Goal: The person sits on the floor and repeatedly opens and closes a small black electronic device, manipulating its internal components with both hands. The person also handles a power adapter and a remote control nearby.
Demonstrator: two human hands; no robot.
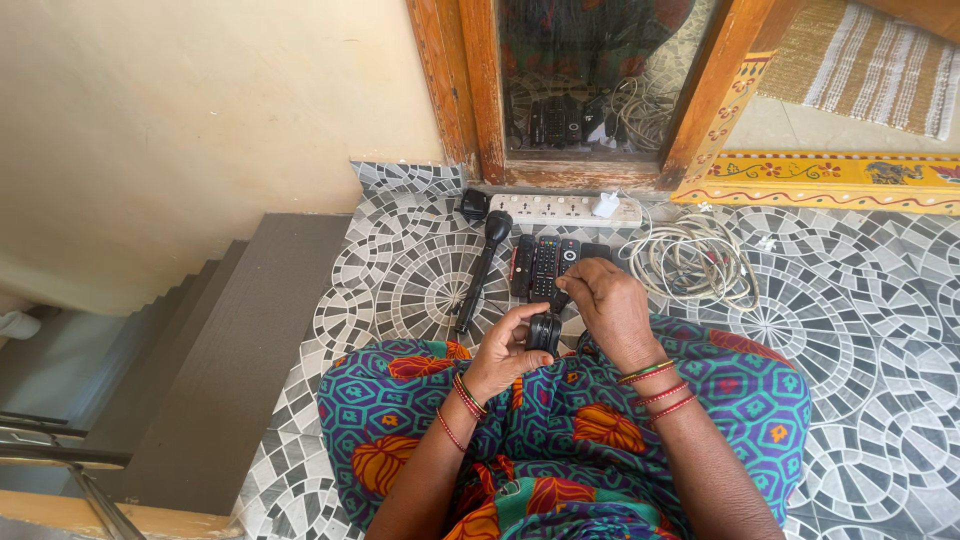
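A seated person works a small black device over a lap draped in patterned cloth.
On the patterned tile floor lie a coiled white cable, a white power strip, and remote controls. The left hand curls around the small black device; the right hand is closed, pinching its top.

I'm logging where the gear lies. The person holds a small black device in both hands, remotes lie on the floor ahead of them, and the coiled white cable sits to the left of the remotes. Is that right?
Not quite. In the head view the coiled white cable lies to the right of the remotes, not the left. The rest holds: the left hand and right hand hold a small black device, with the remotes on the floor ahead.
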